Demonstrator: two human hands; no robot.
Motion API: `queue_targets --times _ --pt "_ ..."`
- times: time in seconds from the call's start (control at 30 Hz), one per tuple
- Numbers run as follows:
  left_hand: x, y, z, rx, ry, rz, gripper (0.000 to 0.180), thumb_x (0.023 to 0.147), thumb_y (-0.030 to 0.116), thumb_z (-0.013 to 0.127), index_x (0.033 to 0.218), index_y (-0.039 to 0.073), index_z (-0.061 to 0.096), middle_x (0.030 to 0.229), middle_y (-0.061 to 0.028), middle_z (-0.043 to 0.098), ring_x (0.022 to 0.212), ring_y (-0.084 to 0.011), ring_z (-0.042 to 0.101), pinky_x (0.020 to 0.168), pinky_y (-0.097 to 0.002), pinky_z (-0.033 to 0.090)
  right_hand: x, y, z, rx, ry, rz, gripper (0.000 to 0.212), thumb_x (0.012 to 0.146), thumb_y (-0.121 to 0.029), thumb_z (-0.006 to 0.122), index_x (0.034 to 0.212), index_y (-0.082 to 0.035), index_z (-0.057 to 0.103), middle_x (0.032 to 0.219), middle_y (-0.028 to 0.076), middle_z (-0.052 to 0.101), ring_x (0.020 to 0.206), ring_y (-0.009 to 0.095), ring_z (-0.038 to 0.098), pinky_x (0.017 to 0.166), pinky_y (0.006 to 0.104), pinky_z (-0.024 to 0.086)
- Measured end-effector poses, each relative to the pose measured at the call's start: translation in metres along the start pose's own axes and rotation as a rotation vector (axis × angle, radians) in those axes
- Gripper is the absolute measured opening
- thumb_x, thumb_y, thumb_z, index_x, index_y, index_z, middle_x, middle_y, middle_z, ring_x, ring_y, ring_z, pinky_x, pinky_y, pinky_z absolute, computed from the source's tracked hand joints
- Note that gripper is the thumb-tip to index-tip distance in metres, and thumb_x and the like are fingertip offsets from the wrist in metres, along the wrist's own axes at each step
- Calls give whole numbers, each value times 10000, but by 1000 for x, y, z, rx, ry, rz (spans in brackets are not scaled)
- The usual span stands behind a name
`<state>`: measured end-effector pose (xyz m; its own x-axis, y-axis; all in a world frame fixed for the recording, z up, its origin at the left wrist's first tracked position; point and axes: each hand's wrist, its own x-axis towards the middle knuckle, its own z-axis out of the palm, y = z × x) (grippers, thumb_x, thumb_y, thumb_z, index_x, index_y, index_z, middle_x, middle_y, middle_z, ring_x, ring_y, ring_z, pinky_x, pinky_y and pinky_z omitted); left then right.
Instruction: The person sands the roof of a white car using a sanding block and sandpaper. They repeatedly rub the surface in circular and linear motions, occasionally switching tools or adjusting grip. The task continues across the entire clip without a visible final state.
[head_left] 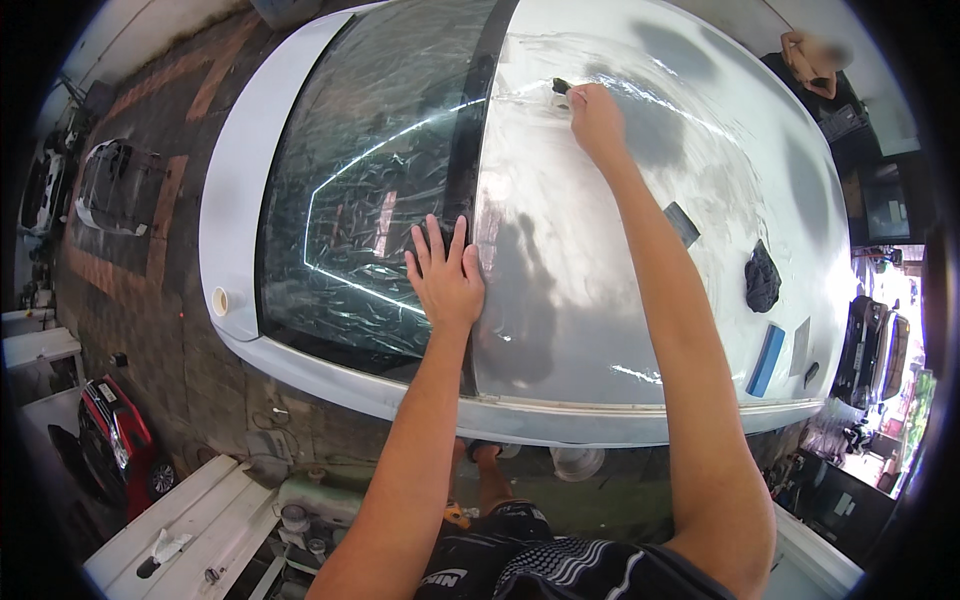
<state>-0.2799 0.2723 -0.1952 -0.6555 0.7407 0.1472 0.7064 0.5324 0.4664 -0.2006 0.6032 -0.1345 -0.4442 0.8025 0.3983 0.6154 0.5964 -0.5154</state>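
Right hand pinched a small dark tool, left hand splayed open behind, and uneven pressure could've scratched the panel beneath!

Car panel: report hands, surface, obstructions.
Right hand grips small dark piece. Left hand spread at dark glass edge. Panel patchy grey; crumpled black item, blue block at right.

Reddish bands mark the dark floor; daylight fills an opening rightward
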Motion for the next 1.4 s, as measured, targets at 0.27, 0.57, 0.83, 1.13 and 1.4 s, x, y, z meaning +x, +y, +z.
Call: queue_targets --times 0.27,0.57,0.83,1.13,1.4 --pt "2 -4 0 -3 9 -1 484 1076 368 467 1546 273 530 1693 -139 333 1584 -388 223 1253 -588 158 -25 18 -35 586 -8 296 162 996 -149 569 1083 -67 678 1050 99 745 885 304 700 839 414 537" --pt "0 8 5 -27 -16 9 484 1089 381 444 1557 282 514 1708 -126 305 1591 -377 210 1255 -587 149 7 41 -33 -239 173 -81 238 983 -222 572 1097 -200 780 1098 42 736 895 301 705 779 421 559" --pt "2 0 1 -14 -11 -11 478 1086 378 448 1546 276 531 1702 -136 316 1588 -376 221 1254 -592 149 3 38 -37 -204 -58 -225 170 940 -249 719 1080 -180 787 988 43 684 899 290 705 777 436 561" --pt "2 3 0 -16 -16 -2 477 1080 367 464 1543 273 536 1697 -144 322 1583 -385 228 1252 -594 155 33 39 -39 -416 -227 -427 121 973 -154 617 980 -48 675 983 93 657 882 330 716 745 441 585" --pt "2 1 0 -16 -12 -9 472 1080 357 466 1537 270 544 1697 -143 324 1583 -389 227 1252 -592 155 69 22 -23 -651 -198 -314 176 980 -190 602 1018 -27 656 1021 139 668 908 352 726 790 449 601"
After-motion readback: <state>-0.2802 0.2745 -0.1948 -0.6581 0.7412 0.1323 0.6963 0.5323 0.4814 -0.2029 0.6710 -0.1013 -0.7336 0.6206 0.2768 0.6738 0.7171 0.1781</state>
